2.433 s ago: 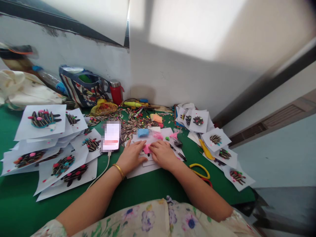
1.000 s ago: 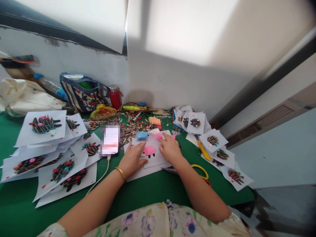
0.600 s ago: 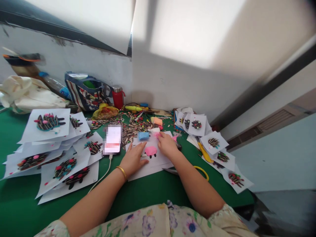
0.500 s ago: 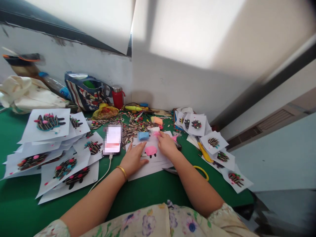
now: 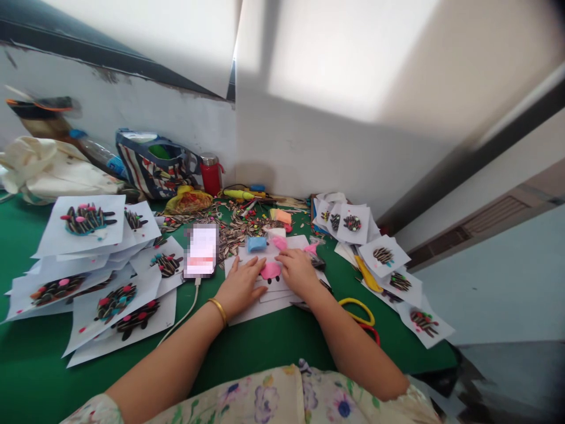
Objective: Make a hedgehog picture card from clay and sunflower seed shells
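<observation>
A flat pink clay shape (image 5: 270,271) with two dark dots at its lower edge lies on white paper (image 5: 251,309). My left hand (image 5: 241,285) rests flat on the paper at the shape's left side, fingers stretched out and thumb apart. On the other side, my right hand (image 5: 300,272) has its slightly bent fingers at the shape's upper right edge; no held item shows in them. Just beyond the hands are a blue clay block (image 5: 256,244) and a pink clay lump (image 5: 279,242). Scissors (image 5: 357,309) with yellow and red handles lie partly under my right forearm.
Left of the paper is a phone (image 5: 201,250) on a white cable. Stacked cards (image 5: 95,235) with seed-covered figures stand at left, more cards (image 5: 391,254) at right. Loose seeds (image 5: 233,232) are spread behind. A red flask (image 5: 210,175) and striped bag (image 5: 154,165) stand near the wall.
My right hand has come back from the pink clay lump to the pink shape on the paper. The scissors have shifted, and their red handle now shows. My left hand stays nearly in place.
</observation>
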Demonstrator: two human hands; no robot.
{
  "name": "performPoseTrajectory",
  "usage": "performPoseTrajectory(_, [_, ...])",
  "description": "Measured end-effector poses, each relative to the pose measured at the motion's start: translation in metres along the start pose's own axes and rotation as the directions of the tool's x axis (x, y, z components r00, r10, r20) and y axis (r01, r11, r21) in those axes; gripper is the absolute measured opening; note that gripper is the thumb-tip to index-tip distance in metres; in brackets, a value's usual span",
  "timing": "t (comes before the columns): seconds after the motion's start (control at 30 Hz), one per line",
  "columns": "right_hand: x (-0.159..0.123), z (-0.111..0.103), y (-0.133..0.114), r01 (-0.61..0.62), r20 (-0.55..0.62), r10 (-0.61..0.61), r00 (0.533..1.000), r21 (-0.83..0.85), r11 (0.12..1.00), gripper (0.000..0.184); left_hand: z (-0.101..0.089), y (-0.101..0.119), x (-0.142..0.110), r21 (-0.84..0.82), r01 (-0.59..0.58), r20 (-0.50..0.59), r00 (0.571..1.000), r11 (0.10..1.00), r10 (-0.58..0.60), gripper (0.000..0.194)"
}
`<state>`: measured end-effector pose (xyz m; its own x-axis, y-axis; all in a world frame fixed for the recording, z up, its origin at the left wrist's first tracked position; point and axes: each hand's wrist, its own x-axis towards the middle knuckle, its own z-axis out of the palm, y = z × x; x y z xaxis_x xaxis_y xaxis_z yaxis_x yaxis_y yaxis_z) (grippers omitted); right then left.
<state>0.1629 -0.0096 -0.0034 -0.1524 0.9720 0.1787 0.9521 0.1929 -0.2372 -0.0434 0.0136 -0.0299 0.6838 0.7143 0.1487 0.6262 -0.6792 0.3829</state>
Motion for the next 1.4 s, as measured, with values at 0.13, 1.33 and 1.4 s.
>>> performPoseTrajectory(0.13, [-0.005, 0.008, -0.002, 0.004, 0.062, -0.005, 0.998, 0.017, 1.000, 0.034, 0.001, 0.001, -0.001, -0.002, -0.005, -0.008, 1.000, 1.000, 0.005, 0.065])
performPoseTrajectory(1.33, [-0.003, 0.016, 0.009, -0.234, -0.106, 0.226, 0.968, -0.069, 0.970, 0.053, -0.017, 0.004, 0.114, 0.258, 0.110, -0.046, 0.994, 0.960, -0.101, 0.041])
performPoseTrajectory(1.4, [-0.004, 0.015, 0.009, -0.234, -0.113, 0.224, 0.968, -0.080, 0.969, 0.055, -0.011, 0.009, 0.123, 0.247, 0.116, -0.058, 0.993, 0.962, -0.104, 0.045])
